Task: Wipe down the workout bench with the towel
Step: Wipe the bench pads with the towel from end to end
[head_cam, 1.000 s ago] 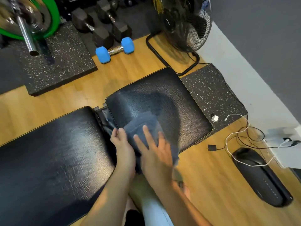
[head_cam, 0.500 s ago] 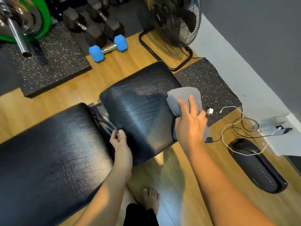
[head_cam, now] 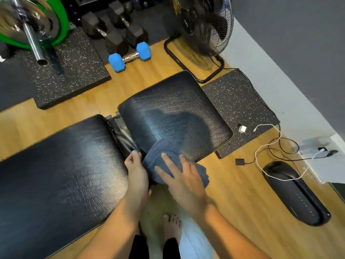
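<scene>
Pressing the bunched grey-blue cloth towel [head_cam: 158, 161] flat-palmed with spread right hand [head_cam: 183, 181] on the black padded bench seat's [head_cam: 173, 116] near-left corner, left hand [head_cam: 136, 171] gripping the edge, likely for bracing.

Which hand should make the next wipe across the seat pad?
Right. The right hand lies flat on the towel at the seat pad near edge. The left hand grips the pad's corner by the gap, off the towel.
</scene>
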The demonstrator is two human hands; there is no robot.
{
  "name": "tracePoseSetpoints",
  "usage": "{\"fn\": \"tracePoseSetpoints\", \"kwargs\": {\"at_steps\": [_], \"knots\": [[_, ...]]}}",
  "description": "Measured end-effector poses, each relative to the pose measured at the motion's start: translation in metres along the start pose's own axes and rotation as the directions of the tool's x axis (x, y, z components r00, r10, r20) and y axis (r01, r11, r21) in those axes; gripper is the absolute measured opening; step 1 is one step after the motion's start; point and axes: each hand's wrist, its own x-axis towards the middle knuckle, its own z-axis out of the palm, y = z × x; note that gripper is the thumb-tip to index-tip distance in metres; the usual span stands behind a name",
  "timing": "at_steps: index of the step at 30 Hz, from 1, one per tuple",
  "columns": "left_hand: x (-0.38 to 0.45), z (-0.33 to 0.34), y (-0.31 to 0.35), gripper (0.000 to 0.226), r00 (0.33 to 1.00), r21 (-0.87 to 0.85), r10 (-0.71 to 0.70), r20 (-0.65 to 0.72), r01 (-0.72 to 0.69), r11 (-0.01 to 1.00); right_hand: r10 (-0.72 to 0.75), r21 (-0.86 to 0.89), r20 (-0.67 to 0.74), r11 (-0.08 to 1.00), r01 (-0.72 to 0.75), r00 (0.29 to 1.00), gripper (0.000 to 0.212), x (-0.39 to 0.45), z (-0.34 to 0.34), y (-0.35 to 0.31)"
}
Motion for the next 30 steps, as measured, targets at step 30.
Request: {"fn": "tracePoseSetpoints", "kwargs": {"at_steps": [30], "knots": [[0.027, -0.211, 0.104, 0.028, 0.955, 0.420, 0.231, 0.184, -0.289, 0.860, 0.537, 0.299, 0.072, 0.792, -0.532, 0.840, 0.061, 0.124, 0.016, -0.191]]}}
